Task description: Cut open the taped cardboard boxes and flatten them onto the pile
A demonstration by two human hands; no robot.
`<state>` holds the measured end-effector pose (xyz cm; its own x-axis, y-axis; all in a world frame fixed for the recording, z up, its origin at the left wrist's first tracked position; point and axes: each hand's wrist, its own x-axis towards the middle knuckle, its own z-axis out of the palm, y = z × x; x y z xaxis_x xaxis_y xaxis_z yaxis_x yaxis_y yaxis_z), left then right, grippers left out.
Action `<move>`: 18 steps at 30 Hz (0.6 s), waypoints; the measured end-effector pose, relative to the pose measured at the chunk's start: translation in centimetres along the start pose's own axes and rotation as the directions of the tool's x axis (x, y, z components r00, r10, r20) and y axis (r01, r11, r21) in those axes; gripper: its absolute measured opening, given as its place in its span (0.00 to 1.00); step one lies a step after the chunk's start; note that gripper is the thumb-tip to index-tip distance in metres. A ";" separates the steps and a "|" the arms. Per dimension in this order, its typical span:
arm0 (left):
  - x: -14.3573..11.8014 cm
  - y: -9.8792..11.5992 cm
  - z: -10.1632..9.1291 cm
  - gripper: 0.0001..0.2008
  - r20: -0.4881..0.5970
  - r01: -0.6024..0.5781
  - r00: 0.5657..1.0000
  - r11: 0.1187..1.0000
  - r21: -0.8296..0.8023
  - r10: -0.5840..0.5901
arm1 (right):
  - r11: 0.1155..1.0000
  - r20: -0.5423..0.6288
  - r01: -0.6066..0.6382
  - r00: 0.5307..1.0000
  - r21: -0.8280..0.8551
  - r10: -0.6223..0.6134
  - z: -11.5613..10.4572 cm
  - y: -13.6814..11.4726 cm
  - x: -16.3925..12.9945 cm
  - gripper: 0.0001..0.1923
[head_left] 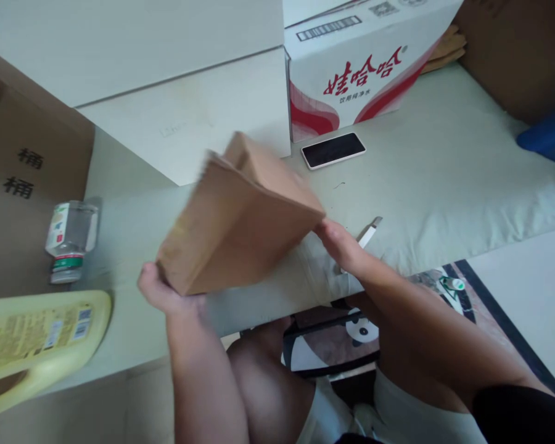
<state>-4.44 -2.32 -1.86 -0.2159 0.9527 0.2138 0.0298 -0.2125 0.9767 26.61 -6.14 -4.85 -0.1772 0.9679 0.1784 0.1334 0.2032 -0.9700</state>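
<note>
Between my two hands is a folded piece of brown cardboard (pixel 245 228), tilted and partly blurred, held above the pale green cloth. My left hand (pixel 164 293) grips its lower left corner, with most of the fingers hidden behind it. At the right corner, my right hand (pixel 335 243) pinches the edge; its fingers are largely out of sight under the cardboard. Close beside the right hand lies a white utility knife (pixel 369 234) with its blade end pointing away from me. A phone (pixel 333 151) with a dark screen lies beyond the cardboard.
White boxes (pixel 185 111) and a red-and-white carton (pixel 351 86) stand at the back. On the left are a clear bottle (pixel 74 234) lying down, a yellow jug (pixel 46 339) and a brown carton (pixel 23 172). A blue object (pixel 548 139) sits at far right. The cloth-covered surface (pixel 467 166) ends near my knees.
</note>
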 end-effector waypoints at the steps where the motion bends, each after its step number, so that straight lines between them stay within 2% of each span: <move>1: -0.3 -0.1 0.3 0.23 -0.028 0.126 0.992 0.992 -0.015 -0.126 | 0.998 0.011 0.065 0.998 -0.009 -0.065 0.1 -0.8 0.0 0.42; 3: -1.0 0.0 1.2 0.23 -0.016 0.372 0.928 0.928 -0.016 -0.372 | 0.989 0.046 0.149 0.988 -0.004 -0.148 0.1 -2.4 0.0 0.40; 5: -1.5 0.3 2.4 0.27 0.065 0.514 0.855 0.857 0.034 -0.515 | 0.973 0.063 0.225 0.973 -0.043 -0.222 0.1 -3.6 -0.2 0.36; 8: -1.9 0.6 3.8 0.27 0.218 0.583 0.801 0.808 -0.080 -0.557 | 0.952 0.019 0.299 0.954 -0.064 -0.298 0.1 -4.3 -0.5 0.27; 10: -1.9 0.5 4.5 0.34 0.332 0.624 0.764 0.765 -0.162 -0.553 | 0.938 -0.041 0.336 0.939 -0.090 -0.341 0.0 -4.2 -0.7 0.22; 12: -1.7 -0.1 4.9 0.35 0.365 0.655 0.731 0.744 -0.135 -0.577 | 0.920 -0.100 0.361 0.921 -0.149 -0.378 -0.2 -3.9 -1.0 0.19; 14: -1.5 -0.9 5.3 0.29 0.311 0.639 0.739 0.768 -0.042 -0.598 | 0.912 -0.140 0.352 0.913 -0.211 -0.384 -0.6 -3.7 -1.2 0.19; 15: -1.4 -1.3 5.5 0.28 0.275 0.598 0.769 0.802 0.009 -0.577 | 0.912 -0.154 0.333 0.914 -0.239 -0.375 -0.8 -3.6 -1.3 0.18; 16: -1.3 -1.7 5.7 0.29 0.245 0.527 0.817 0.848 0.049 -0.522 | 0.913 -0.168 0.309 0.918 -0.268 -0.360 -1.0 -3.4 -1.4 0.18; 18: -1.3 -2.0 6.2 0.33 0.216 0.313 0.922 0.947 0.067 -0.320 | 0.907 -0.180 0.271 0.923 -0.322 -0.340 -1.1 -3.3 -1.6 0.17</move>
<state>1.83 -1.79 -3.94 0.0019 0.9937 -0.1120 0.0261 0.1119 0.9934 27.57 -8.16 -1.78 -0.0338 0.8512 0.5237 0.3874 0.4942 -0.7783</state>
